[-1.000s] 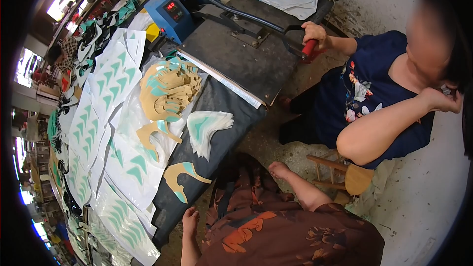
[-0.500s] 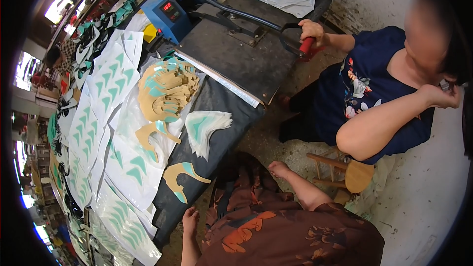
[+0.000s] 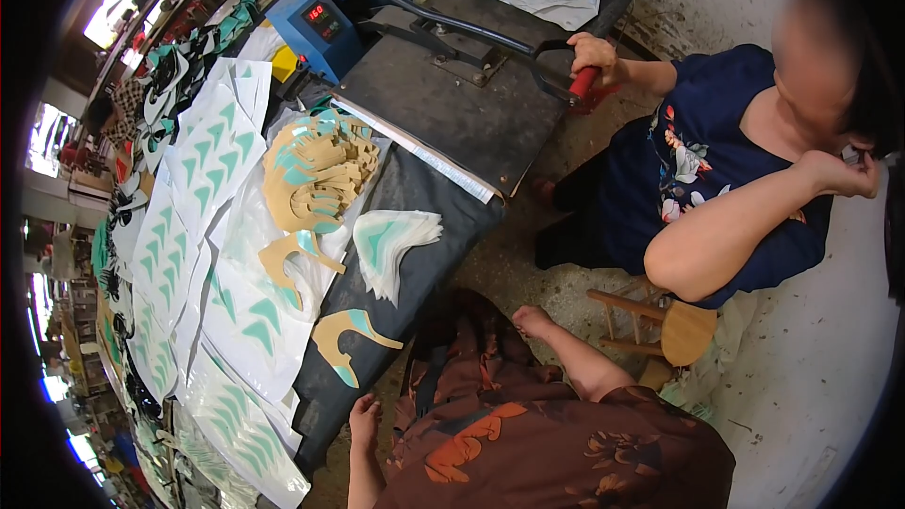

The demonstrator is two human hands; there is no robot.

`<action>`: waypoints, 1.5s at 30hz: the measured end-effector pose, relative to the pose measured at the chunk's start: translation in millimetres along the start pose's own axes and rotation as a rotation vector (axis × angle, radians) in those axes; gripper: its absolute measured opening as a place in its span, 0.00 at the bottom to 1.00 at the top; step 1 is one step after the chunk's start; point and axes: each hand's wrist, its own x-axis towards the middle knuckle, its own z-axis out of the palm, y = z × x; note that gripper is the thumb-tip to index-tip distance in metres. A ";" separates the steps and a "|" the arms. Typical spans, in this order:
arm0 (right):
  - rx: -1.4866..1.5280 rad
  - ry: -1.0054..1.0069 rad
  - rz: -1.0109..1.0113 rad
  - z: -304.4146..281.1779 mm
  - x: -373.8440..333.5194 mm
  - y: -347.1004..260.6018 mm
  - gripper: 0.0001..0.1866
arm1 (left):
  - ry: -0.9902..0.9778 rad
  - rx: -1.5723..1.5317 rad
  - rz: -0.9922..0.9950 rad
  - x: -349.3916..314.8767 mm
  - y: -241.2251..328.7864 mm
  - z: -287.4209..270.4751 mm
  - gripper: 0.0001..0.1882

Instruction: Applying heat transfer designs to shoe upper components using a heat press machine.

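My left hand (image 3: pixel 365 412) hangs beside the near edge of the dark table, its fingers curled in and nothing visible in them. Closest to it lies a curved tan cut piece (image 3: pixel 332 347) with pale green ends. My right hand (image 3: pixel 534 321) is held loosely closed in front of my body, above the floor, touching nothing on the table. Farther up the table are a stack of white sheets with a green curved print (image 3: pixel 385 247), another tan piece (image 3: pixel 279 269) and a large heap of tan pieces (image 3: pixel 316 174).
A co-worker's hand (image 3: pixel 592 55) grips the red handle (image 3: pixel 584 83) of a heat press (image 3: pixel 443 85). Its blue control box (image 3: pixel 316 30) stands behind. White sheets with green shapes (image 3: pixel 212 165) cover the table's left. A wooden stool (image 3: pixel 686 332) stands at right.
The view has shifted very slightly. Both my hands and the pieces on the table stay as they were, and the co-worker still holds the press handle.
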 end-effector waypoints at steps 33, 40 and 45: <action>0.021 0.017 0.002 0.7 3.8 5.0 0.08 | 0.000 -0.007 0.004 -4.0 4.4 2.1 0.13; 0.006 0.026 -0.012 1.5 3.6 7.5 0.07 | 0.004 -0.016 0.008 -1.7 -4.6 -0.5 0.13; -0.002 0.031 -0.003 2.4 3.0 6.6 0.06 | 0.010 -0.013 0.000 -2.8 -4.4 0.0 0.13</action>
